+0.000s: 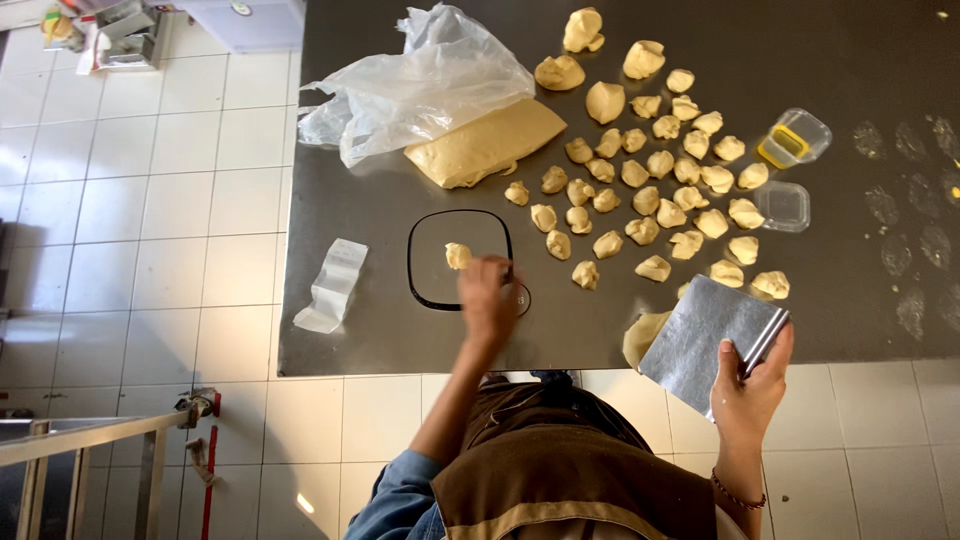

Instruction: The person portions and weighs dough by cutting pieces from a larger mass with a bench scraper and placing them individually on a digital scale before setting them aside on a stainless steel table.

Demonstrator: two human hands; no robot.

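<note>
1. The left hand (487,298) rests on the near edge of a scale (460,258), fingers loosely together, holding nothing I can make out.
2. A dough piece (457,255) sits on the scale's glass, at 11 o'clock from that hand and just beside the fingertips; likely set there for weighing.
3. The right hand (750,392) is clamped on the handle of a scraper (705,340), blade tilted up over the tabletop (360,330) edge, probably kept ready for cutting.
4. A dough lump (643,335) lies at 9 o'clock from the scraper.
5. Cut pieces (650,180) spread at 12 o'clock, a dough slab (485,143) under a plastic bag (420,85) beyond the scale.
</note>
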